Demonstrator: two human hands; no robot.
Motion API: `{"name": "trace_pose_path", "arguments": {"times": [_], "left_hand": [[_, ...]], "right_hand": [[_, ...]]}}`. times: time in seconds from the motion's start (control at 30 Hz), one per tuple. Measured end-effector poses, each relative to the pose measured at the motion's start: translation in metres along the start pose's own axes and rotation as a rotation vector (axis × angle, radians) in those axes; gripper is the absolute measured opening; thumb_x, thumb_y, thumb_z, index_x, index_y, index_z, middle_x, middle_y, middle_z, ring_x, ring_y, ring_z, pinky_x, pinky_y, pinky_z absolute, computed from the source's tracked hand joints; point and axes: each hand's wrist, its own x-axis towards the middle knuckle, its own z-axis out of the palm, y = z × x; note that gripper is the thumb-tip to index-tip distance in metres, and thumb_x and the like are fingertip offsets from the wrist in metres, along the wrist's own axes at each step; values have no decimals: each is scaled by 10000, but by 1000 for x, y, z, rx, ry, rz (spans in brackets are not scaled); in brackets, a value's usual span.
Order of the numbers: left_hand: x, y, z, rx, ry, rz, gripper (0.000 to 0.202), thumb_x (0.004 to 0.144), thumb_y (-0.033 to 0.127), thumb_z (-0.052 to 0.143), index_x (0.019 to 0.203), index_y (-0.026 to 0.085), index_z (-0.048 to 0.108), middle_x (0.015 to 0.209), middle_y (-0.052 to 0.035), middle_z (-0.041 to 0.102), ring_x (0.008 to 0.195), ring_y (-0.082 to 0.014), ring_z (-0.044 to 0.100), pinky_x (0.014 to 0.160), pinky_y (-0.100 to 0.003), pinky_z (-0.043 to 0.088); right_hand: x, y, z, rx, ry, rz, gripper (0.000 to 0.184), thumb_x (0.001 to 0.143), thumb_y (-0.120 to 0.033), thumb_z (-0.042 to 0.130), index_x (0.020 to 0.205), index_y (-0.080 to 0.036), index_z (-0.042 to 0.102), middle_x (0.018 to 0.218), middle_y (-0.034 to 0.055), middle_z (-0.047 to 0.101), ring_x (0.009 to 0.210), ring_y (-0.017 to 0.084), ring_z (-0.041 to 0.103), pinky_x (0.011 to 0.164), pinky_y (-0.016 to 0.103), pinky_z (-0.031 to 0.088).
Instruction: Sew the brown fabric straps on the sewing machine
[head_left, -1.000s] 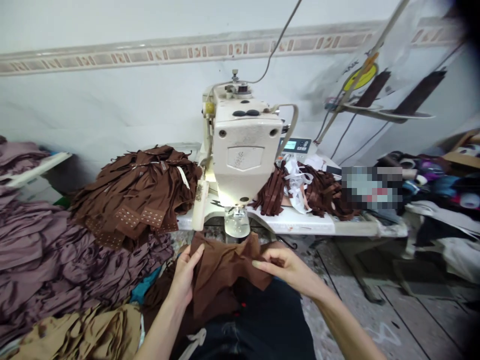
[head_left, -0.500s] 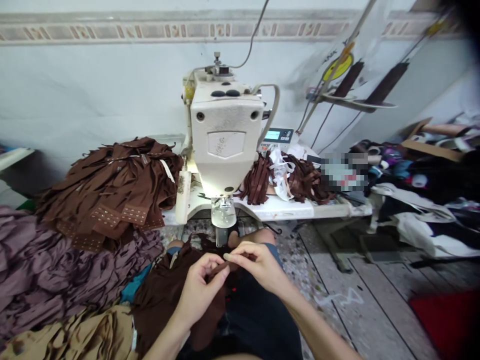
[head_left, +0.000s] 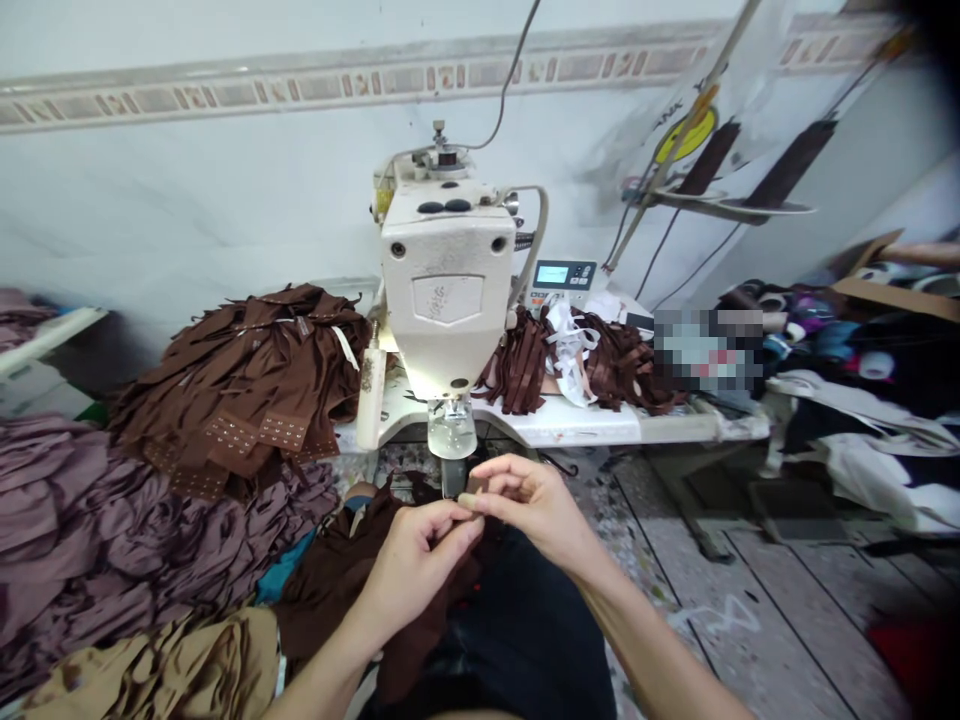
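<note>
Brown cloth (head_left: 337, 570) lies bunched across my lap and runs up under my hands. My left hand (head_left: 424, 560) is closed, thumb and fingertips pinched together on the cloth's edge. Fingertip to fingertip with it, my right hand (head_left: 532, 505) also pinches at the edge, its other fingers curled above. The small part between the fingertips is mostly hidden. Just beyond my hands stands a white sewing machine (head_left: 448, 290), its lit needle area and rounded metal plate (head_left: 451, 430) facing me.
Left of the machine sits a heap of brown pieces with metal eyelets (head_left: 277, 370). Mauve cloth (head_left: 67, 540) and tan cloth (head_left: 180, 665) are piled nearer. Brown strips (head_left: 525, 360) and a white band (head_left: 571, 350) lie on the machine table (head_left: 600, 428). Thread cones (head_left: 791, 165) stand at right.
Both hands have moved slightly right, and the right hand has risen a little with its fingers lifted more. Less cloth shows between them. The view has shifted slightly.
</note>
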Motion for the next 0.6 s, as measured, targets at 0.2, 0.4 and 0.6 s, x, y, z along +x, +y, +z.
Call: {"name": "trace_pose_path", "arguments": {"times": [0.2, 0.4, 0.6], "left_hand": [[-1, -22, 1, -182, 100, -91, 363, 903, 529, 777, 968, 187, 881, 892, -67, 818, 773, -219, 680, 749, -277, 513], [-8, -27, -1, -90, -10, 4, 304, 944, 465, 741, 989, 204, 892, 868, -67, 757, 790, -199, 658, 752, -266, 496], [-16, -28, 6, 10, 6, 16, 246, 958, 390, 717, 898, 215, 878, 846, -69, 760, 792, -204, 682, 757, -269, 499]], "right_hand": [[-28, 15, 9, -303, 259, -393, 196, 964, -379, 807, 857, -219, 775, 788, 53, 751, 692, 196, 661, 645, 315, 529], [-41, 28, 7, -463, 3, -478, 220, 1052, -286, 704, 1236, -272, 823, 1064, 98, 799, 954, 256, 745, 835, 368, 596], [-38, 37, 5, -427, -46, -389, 178, 1078, -314, 663, 1023, -236, 813, 959, 80, 781, 871, 233, 735, 777, 335, 573]]}}
